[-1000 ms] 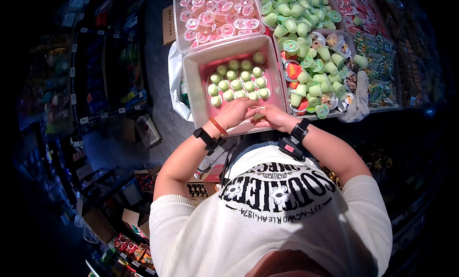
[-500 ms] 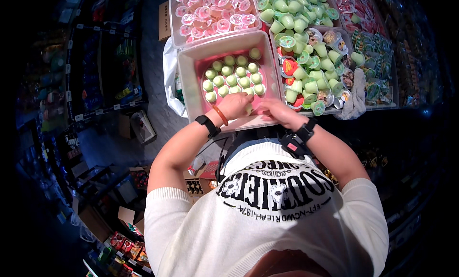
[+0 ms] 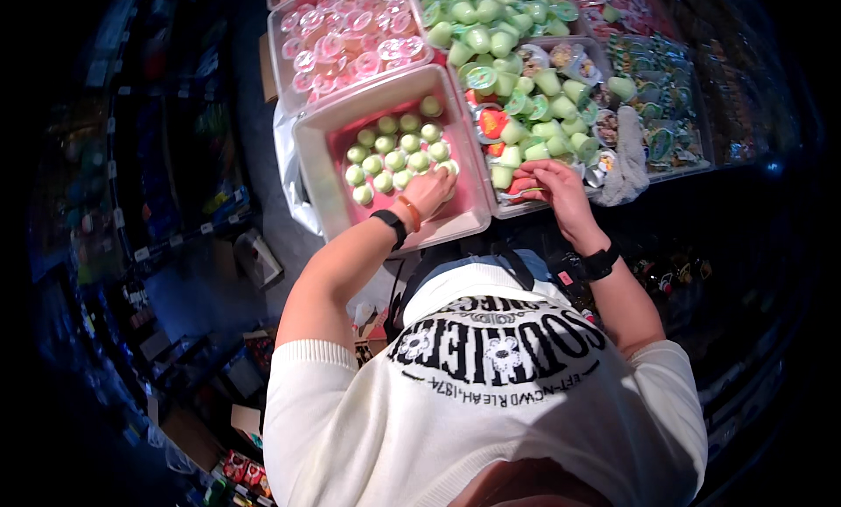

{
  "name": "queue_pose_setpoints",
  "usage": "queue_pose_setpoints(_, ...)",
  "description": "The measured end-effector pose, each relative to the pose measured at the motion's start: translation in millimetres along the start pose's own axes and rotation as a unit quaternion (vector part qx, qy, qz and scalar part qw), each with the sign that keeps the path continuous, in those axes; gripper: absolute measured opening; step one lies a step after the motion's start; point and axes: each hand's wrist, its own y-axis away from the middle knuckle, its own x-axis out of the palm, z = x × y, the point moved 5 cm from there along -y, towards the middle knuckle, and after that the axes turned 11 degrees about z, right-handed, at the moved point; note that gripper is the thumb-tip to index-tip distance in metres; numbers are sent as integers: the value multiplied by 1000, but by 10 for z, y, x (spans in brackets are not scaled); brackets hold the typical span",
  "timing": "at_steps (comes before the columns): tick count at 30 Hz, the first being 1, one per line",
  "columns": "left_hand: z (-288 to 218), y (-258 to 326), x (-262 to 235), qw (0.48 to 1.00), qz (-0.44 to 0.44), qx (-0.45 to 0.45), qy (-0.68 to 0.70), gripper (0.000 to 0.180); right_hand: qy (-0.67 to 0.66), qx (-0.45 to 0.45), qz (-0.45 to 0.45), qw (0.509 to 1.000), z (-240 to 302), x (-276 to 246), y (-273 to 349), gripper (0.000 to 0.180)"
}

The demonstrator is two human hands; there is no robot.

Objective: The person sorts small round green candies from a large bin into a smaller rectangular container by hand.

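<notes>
Inside the open white bin point(image 3: 311, 157), green jelly cups point(image 3: 396, 160) stand in rows, rounded ends up, on a pink surface. My left hand point(image 3: 427, 192) reaches in over the near row. Its fingers are curled together on a green jelly cup that they mostly cover, beside the row's right end. Over the near edge of the loose pile of green jelly cups point(image 3: 561, 130) is my right hand point(image 3: 561, 192), its fingers bent in toward the thumb. A thin pale edge shows at the fingertips; what they hold I cannot make out.
Pink jelly cups point(image 3: 350, 38) fill a bin behind. At the pile's right lies a grey fuzzy cloth point(image 3: 626, 161), with green-striped wrapped packs point(image 3: 666, 104) beyond. A white plastic bag point(image 3: 291, 170) hangs left of the bin. Dark shelves line the left.
My right hand has left the white bin and moved right to the loose pile. My left hand stays in the bin by the near row. The view has shifted and turned slightly.
</notes>
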Motion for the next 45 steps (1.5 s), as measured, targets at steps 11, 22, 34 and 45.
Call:
queue_pose_setpoints(11, -54, -71, 91, 997, -40, -26, -59, 7, 387, -185, -236, 872, 791, -895, -100, 20)
queue_pose_setpoints(22, -60, -125, 263, 999, 0, -49, -15, 10, 703, -175, -159, 671, 1083, -439, -763, 56)
queue_pose_setpoints(34, -194, -222, -1461, 963, -168, -43, 205, 24, 744, -118, -107, 649, 875, -469, -923, 68)
queue_pose_setpoints(45, -516, -1025, -1473, 985, -147, -45, 82, 53, 781, -137, -68, 606, 816, -410, -883, 82)
